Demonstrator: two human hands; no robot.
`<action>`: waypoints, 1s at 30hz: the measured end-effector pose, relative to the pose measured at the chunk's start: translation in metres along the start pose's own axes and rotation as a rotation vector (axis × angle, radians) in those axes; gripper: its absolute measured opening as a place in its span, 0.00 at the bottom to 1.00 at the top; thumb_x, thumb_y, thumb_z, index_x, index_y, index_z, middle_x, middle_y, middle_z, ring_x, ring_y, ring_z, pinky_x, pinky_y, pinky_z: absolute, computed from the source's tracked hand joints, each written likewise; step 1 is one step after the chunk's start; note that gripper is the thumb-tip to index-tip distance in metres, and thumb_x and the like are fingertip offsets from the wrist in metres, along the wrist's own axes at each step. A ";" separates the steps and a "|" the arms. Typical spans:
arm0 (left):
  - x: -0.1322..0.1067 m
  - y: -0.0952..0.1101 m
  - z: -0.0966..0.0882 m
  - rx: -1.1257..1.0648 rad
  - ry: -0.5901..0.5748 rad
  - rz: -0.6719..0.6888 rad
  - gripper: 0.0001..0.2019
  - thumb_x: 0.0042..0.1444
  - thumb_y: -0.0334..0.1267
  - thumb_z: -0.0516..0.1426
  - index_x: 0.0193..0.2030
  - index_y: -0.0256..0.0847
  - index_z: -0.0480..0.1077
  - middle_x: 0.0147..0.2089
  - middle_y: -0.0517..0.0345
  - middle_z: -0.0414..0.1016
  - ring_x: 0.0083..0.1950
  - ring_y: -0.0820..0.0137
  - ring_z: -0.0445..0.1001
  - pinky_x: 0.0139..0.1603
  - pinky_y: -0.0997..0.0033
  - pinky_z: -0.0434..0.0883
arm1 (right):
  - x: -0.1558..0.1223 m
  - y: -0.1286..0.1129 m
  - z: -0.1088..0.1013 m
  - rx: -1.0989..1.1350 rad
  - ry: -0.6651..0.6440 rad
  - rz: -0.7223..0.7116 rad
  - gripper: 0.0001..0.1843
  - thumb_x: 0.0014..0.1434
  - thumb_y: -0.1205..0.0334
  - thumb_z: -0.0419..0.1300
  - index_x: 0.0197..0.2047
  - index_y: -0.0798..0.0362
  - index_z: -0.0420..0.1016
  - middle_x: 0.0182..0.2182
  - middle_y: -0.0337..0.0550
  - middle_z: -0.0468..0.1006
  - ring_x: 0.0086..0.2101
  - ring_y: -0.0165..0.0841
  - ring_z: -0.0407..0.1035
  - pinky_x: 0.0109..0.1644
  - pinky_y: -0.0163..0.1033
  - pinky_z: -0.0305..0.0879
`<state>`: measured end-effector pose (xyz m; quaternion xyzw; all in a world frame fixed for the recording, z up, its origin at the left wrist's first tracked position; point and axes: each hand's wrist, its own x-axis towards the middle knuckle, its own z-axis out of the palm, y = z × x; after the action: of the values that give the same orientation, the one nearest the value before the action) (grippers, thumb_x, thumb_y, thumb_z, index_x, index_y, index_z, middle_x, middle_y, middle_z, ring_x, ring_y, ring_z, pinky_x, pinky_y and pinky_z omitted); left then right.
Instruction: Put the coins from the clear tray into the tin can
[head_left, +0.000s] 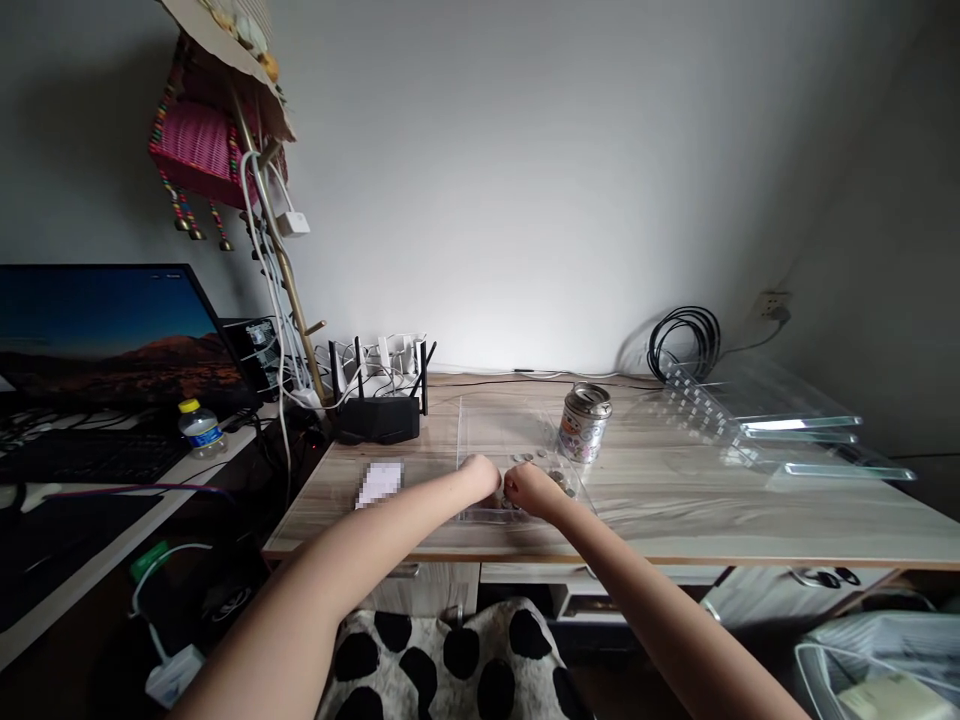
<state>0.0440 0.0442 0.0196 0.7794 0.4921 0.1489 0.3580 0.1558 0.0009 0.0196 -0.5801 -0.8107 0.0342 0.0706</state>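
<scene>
My left hand (481, 476) is curled closed over a clear plastic tray (480, 430) on the desk. Just beside it my right hand (531, 487) is also closed, its fingertips turned down toward the tray. What the fingers hold, if anything, is hidden. Several coins (564, 484) lie in the tray to the right of my right hand, and a few more show behind it. Behind the tray's right side a silver tin can (585, 424) with a printed picture stands upright; a slot shows in its lid, like a coin bank.
A black router (379, 418) and a blurred white paper (380, 483) are left of the tray. Clear acrylic shelves (795, 425) and a coil of black cable (684, 343) occupy the right. On the left desk are a monitor (112, 335) and a yellow-capped bottle (201, 428).
</scene>
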 end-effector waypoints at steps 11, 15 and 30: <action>0.045 0.010 -0.014 -0.588 0.084 -0.079 0.05 0.51 0.36 0.49 0.30 0.38 0.62 0.20 0.67 0.56 0.16 0.83 0.50 0.16 0.81 0.47 | 0.020 0.130 -0.105 0.066 0.614 0.599 0.16 0.49 0.52 0.51 0.34 0.50 0.76 0.30 0.46 0.76 0.31 0.35 0.68 0.29 0.34 0.58; 0.074 0.014 -0.025 -0.689 0.001 -0.070 0.04 0.50 0.36 0.50 0.30 0.37 0.60 0.20 0.67 0.59 0.13 0.85 0.45 0.15 0.81 0.41 | 0.040 0.150 -0.125 -0.007 0.379 0.705 0.11 0.44 0.58 0.54 0.29 0.49 0.76 0.30 0.46 0.75 0.32 0.37 0.68 0.27 0.35 0.57; 0.095 -0.009 -0.027 -1.171 0.033 -0.050 0.14 0.36 0.39 0.62 0.26 0.37 0.63 0.16 0.70 0.54 0.13 0.86 0.45 0.15 0.79 0.34 | 0.052 0.079 -0.071 0.142 0.705 0.126 0.17 0.54 0.58 0.48 0.42 0.51 0.71 0.32 0.44 0.74 0.28 0.29 0.65 0.31 0.32 0.57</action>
<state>0.0671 0.1407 0.0210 0.4377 0.3515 0.3995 0.7248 0.2238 0.0739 0.0831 -0.5987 -0.6949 -0.1077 0.3835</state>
